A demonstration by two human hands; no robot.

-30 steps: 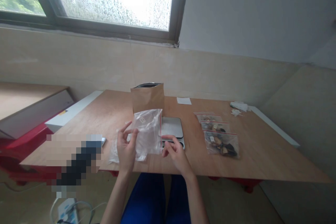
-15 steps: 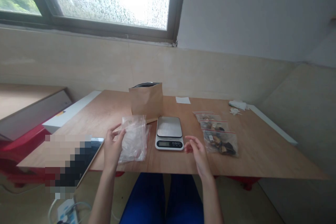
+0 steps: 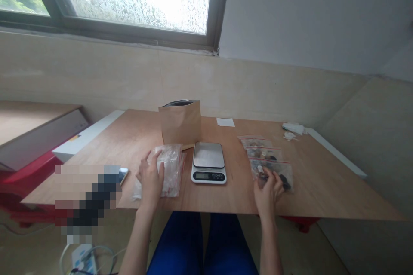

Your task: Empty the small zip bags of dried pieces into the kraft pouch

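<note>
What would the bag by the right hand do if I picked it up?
The bag would probably flop, since its plastic looks thin and clear. The lumps inside might slide, since bare plastic shows around them.

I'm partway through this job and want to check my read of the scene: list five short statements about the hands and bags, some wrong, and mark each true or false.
1. The scale lies between the clear plastic bags and the filled bags. True.
2. The left hand is over the scale. False: it is at the clear plastic bags.
3. The right hand is at the nearest filled bag. True.
4. A filled bag rests on the scale. False: the filled bags lie to the right of it.
5. The brown paper bag lies flat with its mouth shut. False: it stands upright with its mouth open.
</note>
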